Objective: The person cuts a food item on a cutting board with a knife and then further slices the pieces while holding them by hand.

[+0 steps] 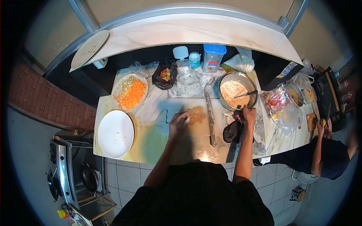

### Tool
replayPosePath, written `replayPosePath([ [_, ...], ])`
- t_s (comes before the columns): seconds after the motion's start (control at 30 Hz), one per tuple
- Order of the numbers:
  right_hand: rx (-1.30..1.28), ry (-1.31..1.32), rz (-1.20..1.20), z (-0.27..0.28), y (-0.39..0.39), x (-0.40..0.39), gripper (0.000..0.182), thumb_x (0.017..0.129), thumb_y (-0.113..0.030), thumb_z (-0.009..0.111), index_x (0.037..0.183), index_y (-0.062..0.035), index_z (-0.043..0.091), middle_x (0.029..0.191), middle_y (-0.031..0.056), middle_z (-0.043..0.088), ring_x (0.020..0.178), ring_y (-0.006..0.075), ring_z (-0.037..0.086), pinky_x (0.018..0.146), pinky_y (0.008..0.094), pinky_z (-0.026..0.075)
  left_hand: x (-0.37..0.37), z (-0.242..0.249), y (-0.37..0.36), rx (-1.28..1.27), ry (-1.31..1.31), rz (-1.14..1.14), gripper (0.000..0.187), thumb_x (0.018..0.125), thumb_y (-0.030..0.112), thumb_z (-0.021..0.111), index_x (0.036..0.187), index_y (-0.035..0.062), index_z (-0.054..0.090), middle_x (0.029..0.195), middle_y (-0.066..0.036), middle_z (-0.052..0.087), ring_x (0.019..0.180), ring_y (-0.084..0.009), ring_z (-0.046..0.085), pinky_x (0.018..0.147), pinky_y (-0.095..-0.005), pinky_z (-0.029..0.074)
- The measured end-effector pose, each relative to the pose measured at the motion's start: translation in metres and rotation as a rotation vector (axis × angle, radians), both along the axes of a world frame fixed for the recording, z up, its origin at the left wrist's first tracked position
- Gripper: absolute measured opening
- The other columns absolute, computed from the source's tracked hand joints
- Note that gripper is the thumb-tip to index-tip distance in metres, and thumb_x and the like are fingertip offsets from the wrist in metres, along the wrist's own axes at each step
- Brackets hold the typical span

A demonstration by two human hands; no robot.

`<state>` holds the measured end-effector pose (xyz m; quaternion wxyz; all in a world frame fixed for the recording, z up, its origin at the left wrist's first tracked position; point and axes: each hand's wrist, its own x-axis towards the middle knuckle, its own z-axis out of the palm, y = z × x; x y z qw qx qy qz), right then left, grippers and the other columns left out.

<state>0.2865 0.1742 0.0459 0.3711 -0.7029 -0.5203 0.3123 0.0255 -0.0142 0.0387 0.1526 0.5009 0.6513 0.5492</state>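
Observation:
My left hand (178,125) is closed beside a pile of light brown pieces (196,115) on the cutting board (158,141); whatever its fingers hold is too small to name. At the right, my right hand (249,114) is closed at the near rim of a metal pot (254,98), on or by its dark handle. The pot holds a pale orange mixture (233,91) with a dark-handled spoon (247,93) in it. A long knife (210,118) lies between the hands. Just left of my right forearm is a dark bundle (233,132).
A plate of shredded orange and pale food (131,92) and a white plate (115,134) are at the left. Behind stand a dark bag (165,74), a jar (194,60) and a blue-lidded container (213,58). Plastic bags (283,107) and another person (332,156) are at the right.

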Motion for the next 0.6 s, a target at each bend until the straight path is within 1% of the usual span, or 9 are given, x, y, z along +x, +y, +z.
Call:
replayPosePath([
  [0.03,-0.066,0.275,0.003,-0.002,0.003,0.0,0.03,0.083,-0.015,0.051,0.099,0.0099,0.05,0.077,0.0235,0.06,0.055,0.0285,0.061,0.047,0.0364,0.049,0.003,0.0,-0.002,0.005,-0.002,-0.001,0.028,0.079,0.011,0.066,0.106,0.0026,0.061,0.099,-0.014,0.061,0.093,-0.0245,0.059,0.083,-0.0316,0.047],
  [0.07,-0.132,0.551,0.008,-0.003,0.007,0.0,0.025,0.082,-0.009,0.047,0.096,0.0105,0.052,0.073,0.0215,0.061,0.045,0.0256,0.06,0.037,0.0327,0.05,0.005,-0.001,-0.005,-0.015,-0.14,-0.028,0.026,0.081,0.011,0.064,0.106,0.0021,0.061,0.097,-0.012,0.062,0.09,-0.0206,0.059,0.081,-0.0293,0.047],
  [0.1,-0.127,0.55,0.009,0.0,0.01,0.001,0.025,0.082,-0.009,0.047,0.096,0.0105,0.052,0.073,0.0215,0.061,0.045,0.0256,0.06,0.037,0.0327,0.05,0.006,-0.001,-0.007,-0.036,-0.277,-0.054,0.025,0.083,0.011,0.063,0.106,0.0016,0.061,0.095,-0.01,0.063,0.086,-0.0168,0.06,0.079,-0.0269,0.047],
  [0.13,-0.138,0.573,0.081,0.003,0.012,0.002,0.023,0.081,-0.007,0.045,0.095,0.0101,0.054,0.074,0.0212,0.062,0.046,0.0256,0.061,0.038,0.0327,0.051,0.01,-0.001,-0.009,-0.034,-0.279,-0.054,0.025,0.083,0.011,0.063,0.106,0.0016,0.061,0.095,-0.01,0.063,0.086,-0.0168,0.06,0.079,-0.0269,0.047],
  [0.2,-0.148,0.596,0.154,0.004,0.013,0.0,0.023,0.081,-0.004,0.043,0.095,0.0096,0.055,0.074,0.0209,0.062,0.048,0.0256,0.061,0.04,0.0327,0.053,0.015,0.0,-0.013,-0.067,-0.451,-0.065,0.023,0.086,0.012,0.06,0.106,0.0006,0.061,0.094,-0.006,0.063,0.084,-0.0106,0.058,0.076,-0.0237,0.046],
  [0.3,-0.082,0.657,0.09,0.004,0.012,-0.005,0.023,0.081,-0.003,0.043,0.095,0.0102,0.055,0.076,0.02,0.063,0.052,0.0252,0.063,0.043,0.0324,0.055,0.016,0.007,-0.024,-0.11,-0.421,-0.071,0.024,0.088,0.012,0.059,0.108,0.0001,0.06,0.092,-0.006,0.063,0.084,-0.0097,0.058,0.074,-0.0227,0.046],
  [0.37,0.15,0.601,0.173,0.007,0.004,-0.007,0.024,0.081,-0.004,0.043,0.095,0.0116,0.054,0.077,0.0199,0.063,0.055,0.0247,0.064,0.046,0.032,0.055,0.015,0.014,-0.026,-0.09,-0.468,-0.097,0.025,0.088,0.012,0.058,0.11,-0.0003,0.059,0.093,-0.006,0.062,0.083,-0.01,0.058,0.075,-0.0226,0.046],
  [0.53,0.074,0.479,0.169,0.061,-0.032,-0.017,0.021,0.083,-0.005,0.045,0.094,0.0108,0.053,0.075,0.0172,0.062,0.055,0.023,0.063,0.048,0.0309,0.055,0.017,0.029,-0.045,-0.039,-0.612,-0.154,0.031,0.091,0.014,0.054,0.118,-0.0005,0.053,0.094,-0.008,0.061,0.083,-0.0114,0.058,0.076,-0.0238,0.048],
  [0.6,-0.014,0.541,0.237,0.076,-0.052,-0.023,0.02,0.084,-0.006,0.044,0.094,0.0096,0.053,0.075,0.017,0.062,0.053,0.0221,0.061,0.048,0.0297,0.055,0.014,0.031,-0.052,-0.045,-0.668,-0.235,0.037,0.092,0.014,0.052,0.126,0.0007,0.044,0.104,-0.009,0.057,0.092,-0.0117,0.056,0.08,-0.0252,0.047],
])
